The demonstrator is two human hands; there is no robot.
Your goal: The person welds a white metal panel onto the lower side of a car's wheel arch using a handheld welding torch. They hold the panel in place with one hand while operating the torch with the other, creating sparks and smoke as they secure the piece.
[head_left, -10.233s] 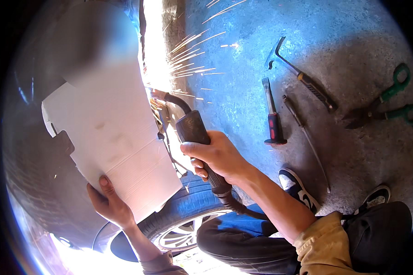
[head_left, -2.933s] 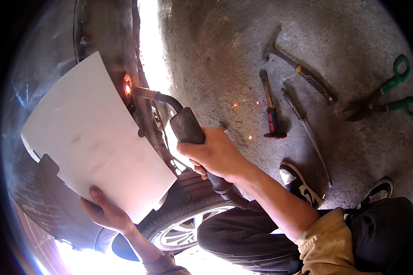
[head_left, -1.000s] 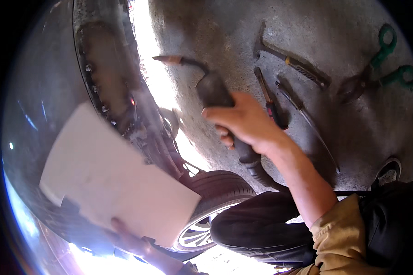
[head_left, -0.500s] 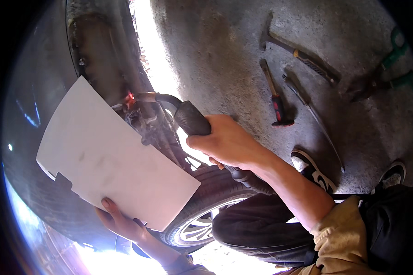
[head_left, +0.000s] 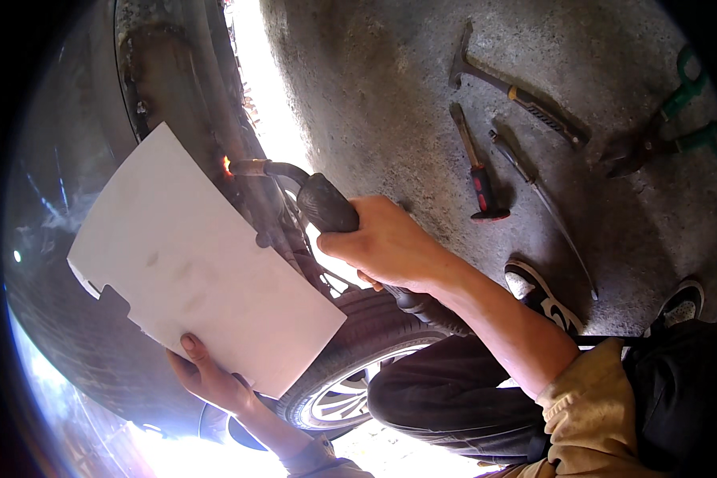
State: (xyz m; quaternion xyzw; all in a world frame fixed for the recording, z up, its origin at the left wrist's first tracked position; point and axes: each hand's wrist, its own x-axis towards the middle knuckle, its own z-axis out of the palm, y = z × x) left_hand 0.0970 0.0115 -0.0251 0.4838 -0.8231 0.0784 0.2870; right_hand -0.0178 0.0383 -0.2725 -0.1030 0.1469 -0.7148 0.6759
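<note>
Black torch gripped in the curled right hand, white card just pinched at its near edge by the left hand.

bunched tan sleeve at four o'clock; dark trousers at five; black-and-white sneakers between three and four.

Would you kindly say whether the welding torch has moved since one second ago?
Yes. Against the car body, the welding torch has moved left and down, its tip going from over the bright strip to the glowing spot.
</note>
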